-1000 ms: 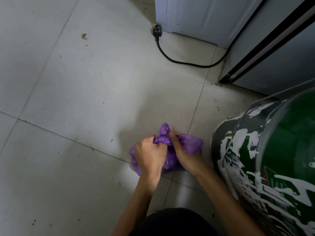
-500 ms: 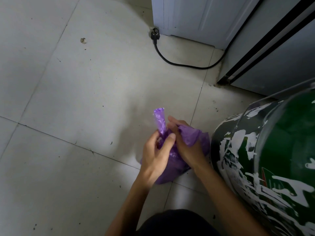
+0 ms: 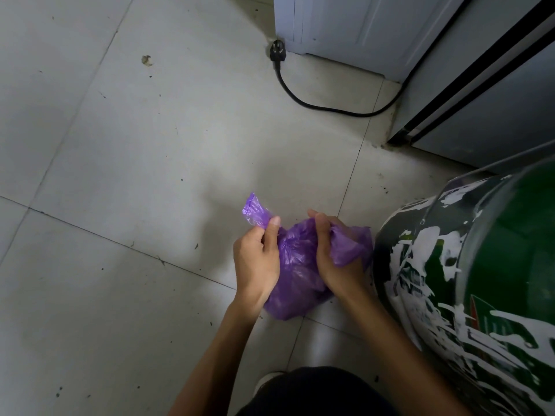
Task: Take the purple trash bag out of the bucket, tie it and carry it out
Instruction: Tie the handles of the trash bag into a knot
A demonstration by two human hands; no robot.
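The purple trash bag [image 3: 295, 271] rests on the tiled floor just left of the green, paint-splattered bucket [image 3: 468, 280]. My left hand [image 3: 256, 259] pinches one twisted end of the bag's mouth, which sticks up to the left. My right hand [image 3: 333, 259] grips the other bunched flap on the right side, close to the bucket. The two ends are held apart. The bag's lower body shows between my wrists.
A black plug and cable [image 3: 277, 54] lie on the floor near a white cabinet [image 3: 345, 22]. A grey appliance with a black stripe [image 3: 486, 85] stands at the right. Pale floor tiles [image 3: 120, 145] stretch to the left. My dark-clothed knee [image 3: 315, 391] is below.
The hands were pressed together at the bag's top; the left hand has since pulled one end up and left, while the right took the other flap toward the bucket.
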